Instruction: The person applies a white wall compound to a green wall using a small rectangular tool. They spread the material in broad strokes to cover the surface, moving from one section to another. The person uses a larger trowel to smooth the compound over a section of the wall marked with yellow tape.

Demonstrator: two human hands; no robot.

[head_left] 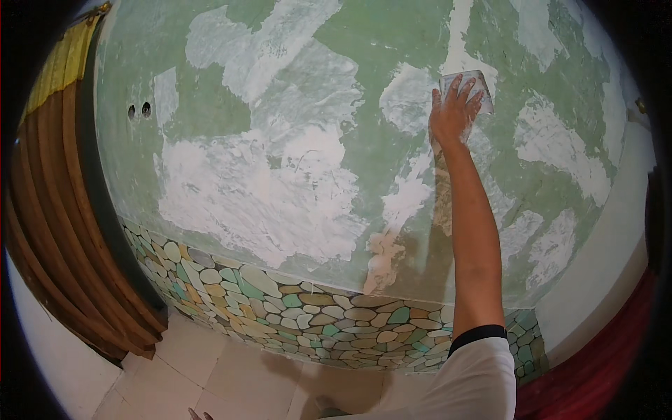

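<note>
My right hand (453,112) is raised high and pressed flat against a green wall (350,42), with its fingers spread over a pale sheet of sandpaper (476,87) held against the surface. Large white patches of filler (252,189) cover much of the wall around it. My right forearm runs up from the lower edge in a white sleeve with a dark cuff. Only the fingertips of my left hand (199,415) peek in at the bottom edge, holding nothing that I can see.
A band of multicoloured pebble-pattern tiles (308,315) runs along the wall's base. A brown curtain (49,210) hangs at the left, beside a dark frame. Two small holes (138,110) sit in the wall at upper left. Pale floor tiles (210,371) lie below.
</note>
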